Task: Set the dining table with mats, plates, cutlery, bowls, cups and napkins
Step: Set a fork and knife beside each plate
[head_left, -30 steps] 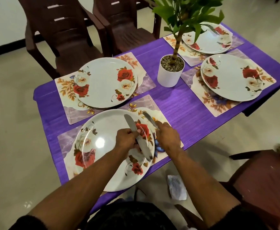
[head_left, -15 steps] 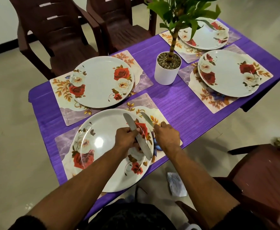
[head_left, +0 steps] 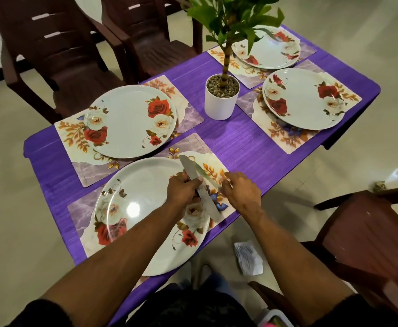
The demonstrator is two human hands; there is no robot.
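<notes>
Several rose-patterned plates lie on floral mats on the purple table point(head_left: 240, 147). Over the right edge of the nearest plate point(head_left: 146, 208), my left hand point(head_left: 184, 191) grips a bundle of table knives point(head_left: 208, 204), blades pointing away from me. My right hand point(head_left: 241, 192) pinches a single knife point(head_left: 202, 172) by its handle, its blade crossing the bundle above the near mat point(head_left: 217, 171). The other plates sit far left point(head_left: 127, 123), far right point(head_left: 302, 100) and at the back point(head_left: 268, 53).
A white pot with a leafy plant point(head_left: 221, 97) stands mid-table. Brown plastic chairs point(head_left: 58, 55) line the far side, another point(head_left: 370, 237) stands at my right. A crumpled paper point(head_left: 248, 258) lies on the floor by the table edge.
Both hands with the knives have shifted slightly right, toward the right edge of the near plate and the mat. The single knife's blade now lies closer to the bundle.
</notes>
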